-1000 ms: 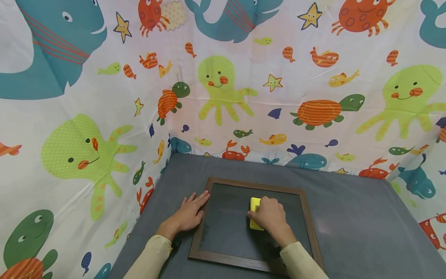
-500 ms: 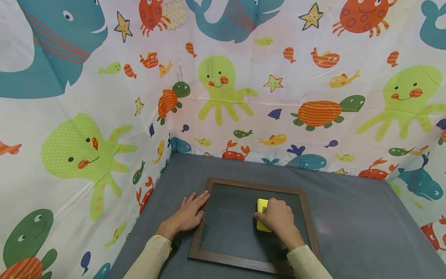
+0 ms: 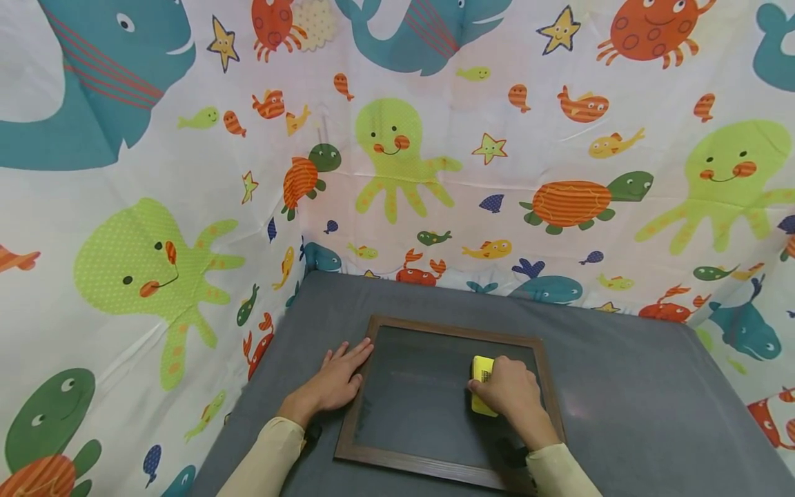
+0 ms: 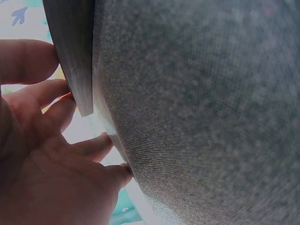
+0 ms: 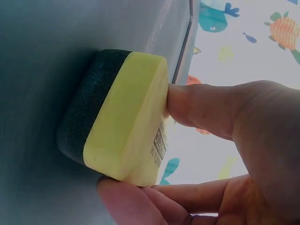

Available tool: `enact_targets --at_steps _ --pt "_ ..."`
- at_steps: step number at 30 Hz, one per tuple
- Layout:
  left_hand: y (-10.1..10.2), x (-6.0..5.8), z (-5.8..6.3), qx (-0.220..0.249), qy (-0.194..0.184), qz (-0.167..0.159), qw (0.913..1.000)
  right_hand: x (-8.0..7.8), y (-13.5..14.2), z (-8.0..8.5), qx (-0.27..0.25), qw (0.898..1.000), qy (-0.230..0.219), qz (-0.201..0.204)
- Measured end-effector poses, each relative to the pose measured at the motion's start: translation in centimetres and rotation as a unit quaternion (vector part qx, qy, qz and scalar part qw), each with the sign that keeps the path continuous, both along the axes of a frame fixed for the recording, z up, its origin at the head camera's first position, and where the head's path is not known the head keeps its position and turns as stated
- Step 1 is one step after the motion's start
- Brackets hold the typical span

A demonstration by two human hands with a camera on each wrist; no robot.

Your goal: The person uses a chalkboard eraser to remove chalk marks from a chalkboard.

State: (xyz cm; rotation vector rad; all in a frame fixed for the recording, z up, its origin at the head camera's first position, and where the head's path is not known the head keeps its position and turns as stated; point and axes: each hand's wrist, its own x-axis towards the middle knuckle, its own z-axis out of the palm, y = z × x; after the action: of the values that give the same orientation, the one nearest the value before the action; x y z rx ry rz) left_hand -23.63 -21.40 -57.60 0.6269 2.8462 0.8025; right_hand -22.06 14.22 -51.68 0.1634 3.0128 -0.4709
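A framed blackboard (image 3: 422, 393) with a brown wooden frame lies flat on the grey cloth. My right hand (image 3: 512, 393) grips a yellow board eraser (image 3: 482, 386) on the right half of the board. In the right wrist view the eraser (image 5: 126, 122) shows a dark felt side (image 5: 89, 112) against the board, pinched between thumb and fingers. My left hand (image 3: 332, 379) lies with spread fingers along the board's left edge. Up close in the left wrist view, the left fingers (image 4: 58, 110) touch the wooden frame (image 4: 75, 51), and others rest on the cloth.
Grey cloth (image 3: 633, 400) covers the table around the board. A white curtain (image 3: 435, 152) printed with sea animals hangs behind and on the left and right sides. A dark wrist camera (image 3: 312, 436) sits under the left wrist.
My right hand has slid the eraser to the right across the board, toward its right frame side. The left hand has stayed at the left edge.
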Motion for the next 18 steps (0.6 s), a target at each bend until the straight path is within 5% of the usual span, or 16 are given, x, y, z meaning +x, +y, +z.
enact_targets --at_steps 18 --pt "0.0 0.0 0.1 0.006 0.003 0.000 1.0000 0.6 3.4 0.3 0.003 1.000 -0.013 -0.009"
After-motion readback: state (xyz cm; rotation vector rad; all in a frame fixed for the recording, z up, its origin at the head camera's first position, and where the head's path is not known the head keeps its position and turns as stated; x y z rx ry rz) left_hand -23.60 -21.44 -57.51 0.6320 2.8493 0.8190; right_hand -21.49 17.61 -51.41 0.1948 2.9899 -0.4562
